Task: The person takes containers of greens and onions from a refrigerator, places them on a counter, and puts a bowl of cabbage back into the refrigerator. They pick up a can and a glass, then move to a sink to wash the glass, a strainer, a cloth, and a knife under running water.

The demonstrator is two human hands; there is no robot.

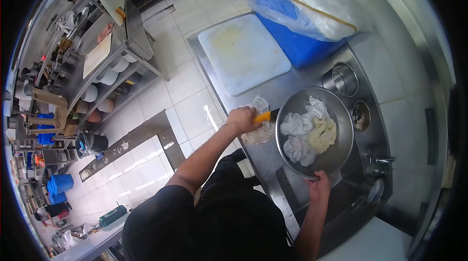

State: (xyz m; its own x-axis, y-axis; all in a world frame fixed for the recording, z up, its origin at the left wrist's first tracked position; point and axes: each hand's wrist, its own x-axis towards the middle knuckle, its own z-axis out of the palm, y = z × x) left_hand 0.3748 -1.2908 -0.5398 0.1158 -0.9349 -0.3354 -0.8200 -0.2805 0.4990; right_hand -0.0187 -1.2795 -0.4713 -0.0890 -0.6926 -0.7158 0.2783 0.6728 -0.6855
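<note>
My left hand is closed around the yellow handle of what looks like a knife. Only a short dark part of its blade shows before the bowl's rim hides it. My right hand grips the near rim of a large steel bowl, thumb over the edge. Inside the bowl lie several crumpled white cloths and a pale yellow cloth. The bowl is over the steel counter, beside the sink. A wet, crumpled cloth lies on the counter just below my left hand.
A white cutting board lies on the far counter, with a blue bin lined in clear plastic behind it. Two small steel containers and a tap stand along the wall side. Shelving with bowls is across the floor.
</note>
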